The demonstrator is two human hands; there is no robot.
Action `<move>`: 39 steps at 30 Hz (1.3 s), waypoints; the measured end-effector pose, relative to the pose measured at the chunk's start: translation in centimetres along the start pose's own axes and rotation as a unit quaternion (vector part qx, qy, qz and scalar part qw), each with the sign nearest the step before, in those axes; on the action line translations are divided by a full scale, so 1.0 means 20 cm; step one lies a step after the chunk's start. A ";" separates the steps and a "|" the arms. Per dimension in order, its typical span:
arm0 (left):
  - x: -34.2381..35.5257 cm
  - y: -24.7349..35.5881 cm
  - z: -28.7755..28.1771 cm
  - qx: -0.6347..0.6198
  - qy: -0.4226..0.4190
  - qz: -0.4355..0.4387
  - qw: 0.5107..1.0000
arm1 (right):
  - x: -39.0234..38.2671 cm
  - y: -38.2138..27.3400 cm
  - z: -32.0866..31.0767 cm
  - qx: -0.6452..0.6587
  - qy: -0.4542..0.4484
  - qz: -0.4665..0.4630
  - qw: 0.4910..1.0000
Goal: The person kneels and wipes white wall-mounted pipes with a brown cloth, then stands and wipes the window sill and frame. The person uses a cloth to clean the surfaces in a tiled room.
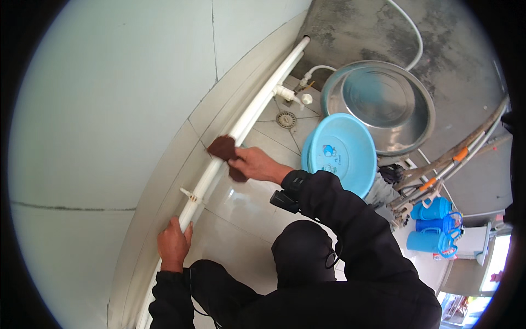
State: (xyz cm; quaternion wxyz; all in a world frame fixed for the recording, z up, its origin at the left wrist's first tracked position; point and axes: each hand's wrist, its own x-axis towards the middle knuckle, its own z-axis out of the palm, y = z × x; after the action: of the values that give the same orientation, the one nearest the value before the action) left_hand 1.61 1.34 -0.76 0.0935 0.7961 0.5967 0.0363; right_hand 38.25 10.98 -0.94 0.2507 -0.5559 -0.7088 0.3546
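A white pipe (259, 111) runs along the foot of the tiled wall. Farther up it, my right hand (257, 163) is closed on a dark brown cloth (223, 148), which is draped over the pipe and hangs down on its near side. Lower down, my left hand (175, 244) wraps round the same pipe, with the thumb on its right side. Between my hands a white pipe clip (189, 194) sits on the pipe. Beyond the cloth, a white tap fitting (285, 93) branches off to the right.
Right of the pipe stand a light blue plastic basin (350, 151) and a large steel basin (422, 112). A round floor drain (286, 119) lies near the tap. Long-handled tools (460, 148) lean at the right, above several blue jugs (433, 241). My bent knees (304, 252) are close below.
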 end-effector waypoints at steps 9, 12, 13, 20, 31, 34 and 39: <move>0.03 -0.03 0.03 -0.027 -0.003 -0.003 1.000 | -0.54 -0.54 -0.17 -0.054 0.029 -0.053 0.997; 0.03 -0.04 0.04 -0.027 0.014 0.015 0.999 | -0.79 -0.70 -0.22 -0.065 0.088 -0.078 0.991; 0.03 -0.04 0.05 -0.025 0.017 0.020 0.999 | -0.88 -0.75 -0.23 -0.068 0.102 -0.080 0.989; 0.06 -0.11 0.10 -0.026 0.041 0.059 0.997 | -1.41 -1.07 -0.26 -0.175 0.127 -0.051 0.975; 0.13 -0.22 0.20 -0.051 0.043 0.090 0.994 | -1.98 -1.07 -0.11 -0.071 0.272 0.088 0.956; 0.14 -0.25 0.21 -0.038 0.057 0.115 0.991 | -2.03 -1.02 -0.11 -0.057 0.298 0.093 0.948; 0.16 -0.29 0.21 -0.026 0.059 0.132 0.989 | -2.05 -0.99 -0.14 -0.049 0.325 0.063 0.942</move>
State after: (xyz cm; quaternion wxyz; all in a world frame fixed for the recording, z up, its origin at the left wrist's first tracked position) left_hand -2.27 5.58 -6.21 0.0735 0.8617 0.4898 0.1104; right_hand 38.67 -30.69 17.89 0.4175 -0.6958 -0.5689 0.1342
